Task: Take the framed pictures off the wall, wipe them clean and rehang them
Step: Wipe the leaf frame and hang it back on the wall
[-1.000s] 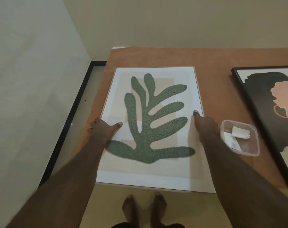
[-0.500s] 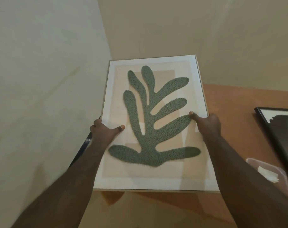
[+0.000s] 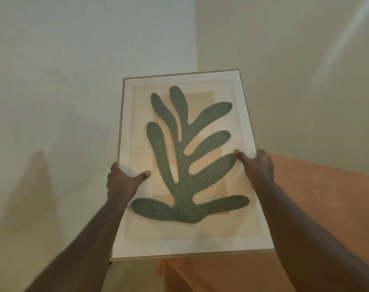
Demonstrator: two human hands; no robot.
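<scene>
Head view. The walls (image 3: 74, 81) fill the field behind and above both hands, meeting in a corner just beyond the top edge of the held picture; no hook or nail can be made out on them. The table (image 3: 327, 207), draped in an orange-brown cover, lies below and to the outer side of the right hand. The framed picture (image 3: 185, 165), a green leaf form on a pale mount in a thin light frame, is held in the air between the hands, clear of the table, face toward the camera and top edge tilted away toward the wall corner. The left hand (image 3: 121, 182) grips the left frame edge, thumb laid across the front, fingers curled out of sight behind. The right hand (image 3: 256, 165) grips the right edge likewise, thumb on the mount beside a leaf lobe. The step in hand appears to be rehanging. The next move would call for raising the frame flat to the wall and catching its hidden hanger, kept level by both hands.
</scene>
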